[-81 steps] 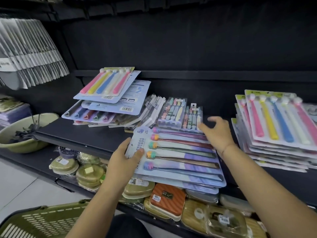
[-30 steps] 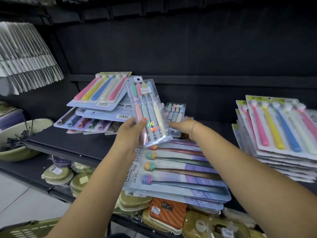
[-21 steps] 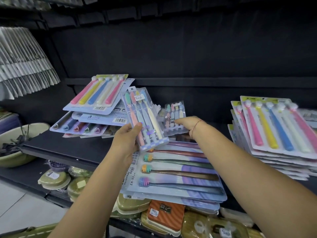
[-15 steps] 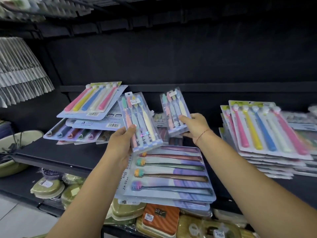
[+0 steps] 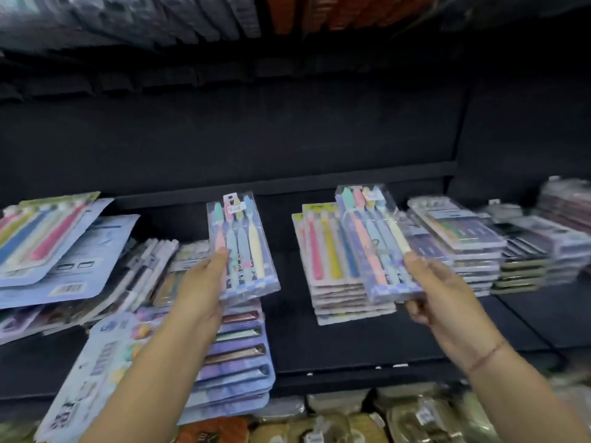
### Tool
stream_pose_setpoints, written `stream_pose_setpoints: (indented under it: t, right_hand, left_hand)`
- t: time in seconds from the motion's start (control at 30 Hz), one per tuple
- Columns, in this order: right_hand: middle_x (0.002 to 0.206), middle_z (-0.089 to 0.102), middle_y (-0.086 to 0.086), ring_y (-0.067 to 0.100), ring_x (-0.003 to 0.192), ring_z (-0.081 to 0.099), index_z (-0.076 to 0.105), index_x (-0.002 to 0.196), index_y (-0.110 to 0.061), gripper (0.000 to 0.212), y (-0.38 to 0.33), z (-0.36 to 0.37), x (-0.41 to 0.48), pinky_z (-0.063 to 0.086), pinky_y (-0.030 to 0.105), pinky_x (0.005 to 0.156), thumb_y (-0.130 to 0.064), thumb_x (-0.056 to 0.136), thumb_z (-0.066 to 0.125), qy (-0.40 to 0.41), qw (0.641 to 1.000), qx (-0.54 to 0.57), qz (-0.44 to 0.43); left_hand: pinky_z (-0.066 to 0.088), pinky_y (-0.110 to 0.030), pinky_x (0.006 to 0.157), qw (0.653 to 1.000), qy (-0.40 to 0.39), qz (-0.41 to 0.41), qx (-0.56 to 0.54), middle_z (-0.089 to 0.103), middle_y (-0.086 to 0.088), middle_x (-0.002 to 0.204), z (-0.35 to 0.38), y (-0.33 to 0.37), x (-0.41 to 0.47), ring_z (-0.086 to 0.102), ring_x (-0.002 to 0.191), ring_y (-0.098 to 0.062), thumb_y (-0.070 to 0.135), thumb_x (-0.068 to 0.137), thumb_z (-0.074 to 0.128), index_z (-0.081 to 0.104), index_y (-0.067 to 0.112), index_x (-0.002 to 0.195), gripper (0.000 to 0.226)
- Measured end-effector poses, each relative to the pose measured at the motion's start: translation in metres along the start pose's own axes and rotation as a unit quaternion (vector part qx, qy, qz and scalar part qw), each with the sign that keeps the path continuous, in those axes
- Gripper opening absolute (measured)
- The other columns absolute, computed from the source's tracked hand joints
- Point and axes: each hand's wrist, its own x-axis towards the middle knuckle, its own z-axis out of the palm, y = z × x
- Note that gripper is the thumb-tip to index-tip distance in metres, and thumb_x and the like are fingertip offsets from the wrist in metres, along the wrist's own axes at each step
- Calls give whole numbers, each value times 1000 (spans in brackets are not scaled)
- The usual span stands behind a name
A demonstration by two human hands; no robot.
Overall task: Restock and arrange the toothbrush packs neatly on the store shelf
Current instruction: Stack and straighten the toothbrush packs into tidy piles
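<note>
Well, both hands are up in front of the black shelf (image 5: 335, 343), each carrying one pack. The left hand (image 5: 204, 282) grips a clear four-brush pack (image 5: 241, 247) by its lower left corner, thumb across the front, and holds it nearly upright above the lilac stack (image 5: 236, 356) that lies at the front left. That stack sticks out past the shelf's front lip, its near end hanging over the blurred goods (image 5: 351, 420) on the tier below. The right hand (image 5: 438, 289), a thin thread bracelet (image 5: 486, 356) on its wrist, pinches a second clear pack (image 5: 374, 241) at its lower right edge, the top leaning left. From where I stand this pack covers the right side of the pink-and-yellow stack (image 5: 323, 251), and I cannot tell whether the two touch. Between the lilac stack and the pink-and-yellow one runs a bare strip of shelf, open from the back wall to the front edge, and more bare board lies in front of the pink-and-yellow stack. To the far left a heap of leaning packs (image 5: 57, 251) slumps unevenly. To the right, squared-off piles (image 5: 463, 244) sit close together, their edges smeared by blur.
</note>
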Motion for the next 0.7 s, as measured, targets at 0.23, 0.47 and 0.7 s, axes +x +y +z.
stream_pose_setpoints:
  t: [0.23, 0.47, 0.7]
  right_hand:
    - [76, 64, -6, 13, 54, 55, 50, 139, -16, 50, 9, -93, -1, 47, 27, 54, -26, 92, 63, 23, 999, 3, 34]
    - [83, 68, -2, 7, 51, 50, 64, 120, -23, 25, 12, -158, 9, 45, 28, 62, -22, 96, 57, 83, 996, 35, -7]
    - [70, 50, 3, 7, 45, 41, 60, 92, -21, 9, -18, -253, 80, 38, 22, 49, -24, 99, 56, 236, 969, 24, -64]
  left_hand:
    - [47, -39, 96, 999, -46, -24, 14, 67, -5, 119, 81, -5, -5, 62, 109, -22, 29, 100, 55, 64, 8, 119, 30]
    - [47, -41, 100, 994, -92, -54, 20, 67, -2, 116, 149, -12, -18, 61, 109, -19, 34, 97, 59, 67, 12, 118, 31]
    - [51, -43, 91, 990, -124, -75, 0, 71, -4, 97, 203, -20, -28, 66, 89, -19, 26, 99, 56, 66, 18, 100, 13]
